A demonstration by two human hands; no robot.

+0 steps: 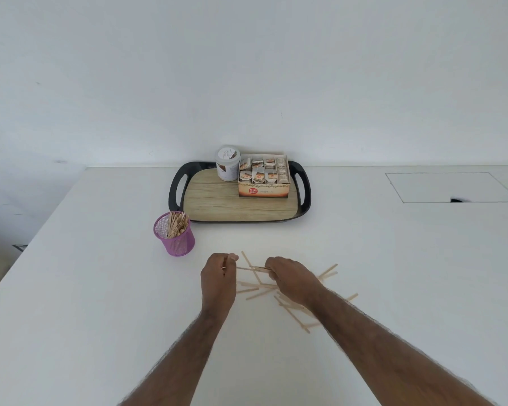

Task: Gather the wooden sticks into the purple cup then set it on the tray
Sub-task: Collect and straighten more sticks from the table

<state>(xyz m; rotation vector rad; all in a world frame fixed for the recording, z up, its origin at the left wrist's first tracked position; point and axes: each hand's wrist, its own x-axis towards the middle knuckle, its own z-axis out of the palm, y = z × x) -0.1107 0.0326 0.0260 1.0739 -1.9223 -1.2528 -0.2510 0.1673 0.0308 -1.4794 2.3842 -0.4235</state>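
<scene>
A purple mesh cup (pixel 175 234) stands upright on the white table, left of centre, with several wooden sticks in it. Several more wooden sticks (pixel 257 288) lie scattered on the table between and under my hands. My left hand (pixel 218 276) is closed around a few sticks just right of the cup. My right hand (pixel 291 279) pinches a small bundle of sticks (pixel 260 268) that spans toward the left hand. The tray (pixel 217 206), black-rimmed with a wood-look floor, sits behind the cup.
On the tray's back half stand a white jar (pixel 228 167) and an open tea box (pixel 264 177) of sachets. A rectangular hatch (pixel 452 187) is set into the table at the far right. The table's left edge runs diagonally past the cup.
</scene>
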